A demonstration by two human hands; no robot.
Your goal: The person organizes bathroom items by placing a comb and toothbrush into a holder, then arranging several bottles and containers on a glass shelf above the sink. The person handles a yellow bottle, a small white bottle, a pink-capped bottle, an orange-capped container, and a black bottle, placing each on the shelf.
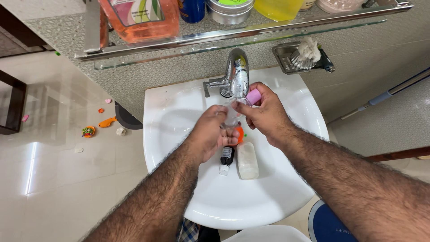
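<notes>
Over the white wash basin (170, 116) my left hand (212, 134) grips a small clear bottle (231, 117) under the chrome tap (236, 74). My right hand (264, 112) pinches a pink cap (254, 96) at the bottle's top. Something orange (240, 133) shows just behind my left fingers. In the bowl below lie a small dark bottle with a white cap (226, 160) and a whitish translucent bottle (247, 160), side by side.
A glass shelf (233, 33) above the tap carries an orange liquid bottle (141, 18), a tin and a yellow container. A metal soap dish with a scrubber (302, 56) hangs on the wall. Small toys (96, 127) lie on the floor at left. A blue stool (329, 224) stands lower right.
</notes>
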